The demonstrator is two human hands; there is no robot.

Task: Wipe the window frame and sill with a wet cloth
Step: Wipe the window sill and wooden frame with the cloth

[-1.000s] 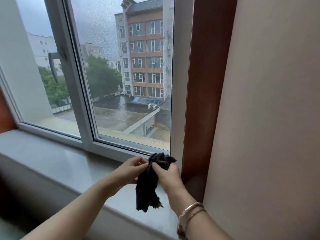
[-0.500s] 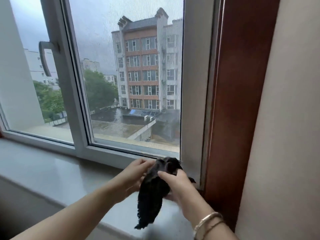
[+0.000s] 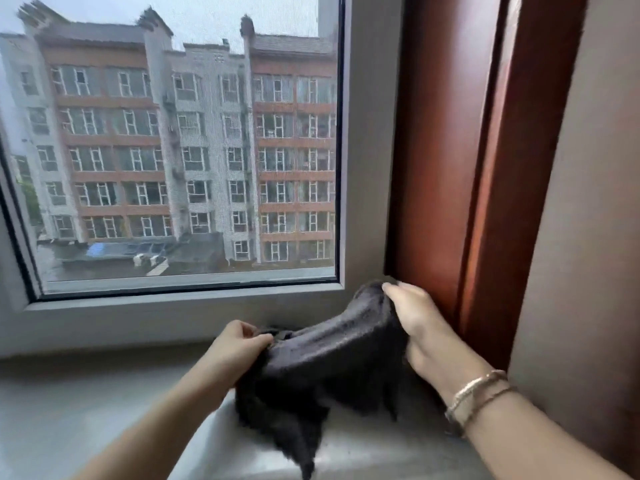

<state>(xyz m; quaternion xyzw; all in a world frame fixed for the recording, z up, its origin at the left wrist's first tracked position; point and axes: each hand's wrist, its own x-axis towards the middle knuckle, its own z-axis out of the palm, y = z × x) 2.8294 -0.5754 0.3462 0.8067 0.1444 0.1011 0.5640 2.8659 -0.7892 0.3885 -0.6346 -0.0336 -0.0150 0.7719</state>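
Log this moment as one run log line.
left hand: grips dark cloth | right hand: grips cloth | cloth: stretched over sill, at frame corner

A pale grey window sill (image 3: 86, 403) runs along the base of a grey window frame (image 3: 173, 320), meeting a reddish-brown wooden side panel (image 3: 446, 168) at the right. The lower folds of a dark cloth (image 3: 311, 393) lie on the sill near that corner.
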